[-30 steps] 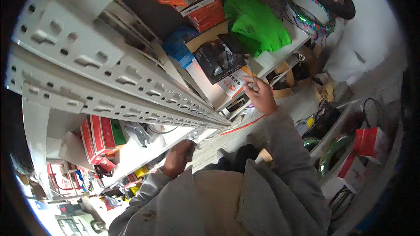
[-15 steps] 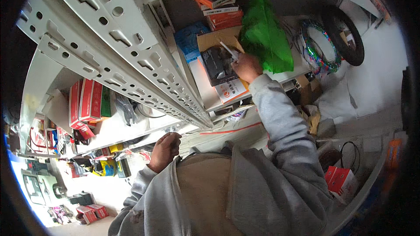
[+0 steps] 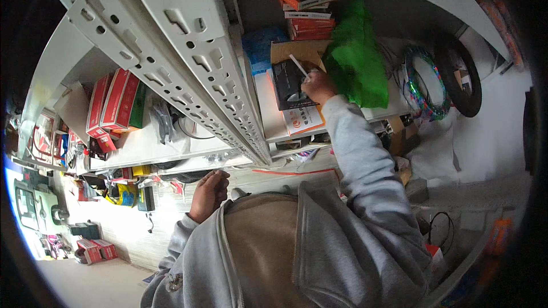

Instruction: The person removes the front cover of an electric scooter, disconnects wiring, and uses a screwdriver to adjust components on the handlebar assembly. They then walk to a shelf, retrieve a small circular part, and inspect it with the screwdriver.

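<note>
My right hand (image 3: 319,87) reaches up to the shelf, its fingers closed on a thin white stick (image 3: 299,66) that slants up and to the left. Just behind and left of it is a dark box (image 3: 289,84) with pale markings, in front of an open brown cardboard box (image 3: 285,51). An orange and white printed packet (image 3: 303,120) lies below the dark box, close under the hand. My left hand (image 3: 209,195) is held before my body at the lower left, fingers curled in. Whatever might be inside that fist is hidden.
A green plastic bag (image 3: 358,60) stands right of my right hand. Red boxes (image 3: 310,27) are stacked behind. Coiled wires (image 3: 425,82) and a black tyre (image 3: 458,74) are farther right. A perforated white metal post (image 3: 197,51) separates this shelf (image 3: 274,131) from the left one.
My view has turned, so the shelf and its things sit farther right in the picture. My right hand remains by the dark box with the white stick. The left hand remains curled.
</note>
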Motion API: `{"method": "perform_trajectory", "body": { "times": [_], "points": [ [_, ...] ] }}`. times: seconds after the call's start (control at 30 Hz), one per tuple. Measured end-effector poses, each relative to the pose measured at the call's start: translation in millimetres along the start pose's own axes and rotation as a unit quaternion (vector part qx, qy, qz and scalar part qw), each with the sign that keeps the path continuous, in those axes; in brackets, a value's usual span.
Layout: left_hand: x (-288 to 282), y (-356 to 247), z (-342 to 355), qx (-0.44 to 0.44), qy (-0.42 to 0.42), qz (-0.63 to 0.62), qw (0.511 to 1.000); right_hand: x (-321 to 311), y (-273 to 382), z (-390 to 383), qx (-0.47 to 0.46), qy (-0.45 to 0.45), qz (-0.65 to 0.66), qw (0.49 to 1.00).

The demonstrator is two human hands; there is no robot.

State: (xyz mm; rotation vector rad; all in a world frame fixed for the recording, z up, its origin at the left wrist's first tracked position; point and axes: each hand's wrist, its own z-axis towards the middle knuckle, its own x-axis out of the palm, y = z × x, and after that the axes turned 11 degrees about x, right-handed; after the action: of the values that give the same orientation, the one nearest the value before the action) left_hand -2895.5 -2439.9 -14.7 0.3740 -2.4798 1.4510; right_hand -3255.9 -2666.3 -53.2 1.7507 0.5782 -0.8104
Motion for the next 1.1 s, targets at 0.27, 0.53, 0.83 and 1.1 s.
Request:
{"method": "perform_trajectory", "body": {
  "times": [0.27, 0.53, 0.83, 1.1],
  "points": [
    [24, -13, 1, -0.001, 0.081, 0.042, 0.996, -68, -10, -65, 0.0, 0.059, 0.483, 0.873],
    [68, -1, 30, 0.037, 0.245, 0.027, 0.968, -45, -4, -171, -0.036, 0.224, 0.475, 0.85],
    [56, 34, 41, -0.017, 0.226, -0.061, 0.972, 5, 3, -229, 0.023, 0.271, 0.385, 0.882],
    [45, 24, 23, 0.131, 0.101, 0.026, 0.986, 38, 11, -226, 0.029, 0.324, 0.317, 0.891]
  ]
}}
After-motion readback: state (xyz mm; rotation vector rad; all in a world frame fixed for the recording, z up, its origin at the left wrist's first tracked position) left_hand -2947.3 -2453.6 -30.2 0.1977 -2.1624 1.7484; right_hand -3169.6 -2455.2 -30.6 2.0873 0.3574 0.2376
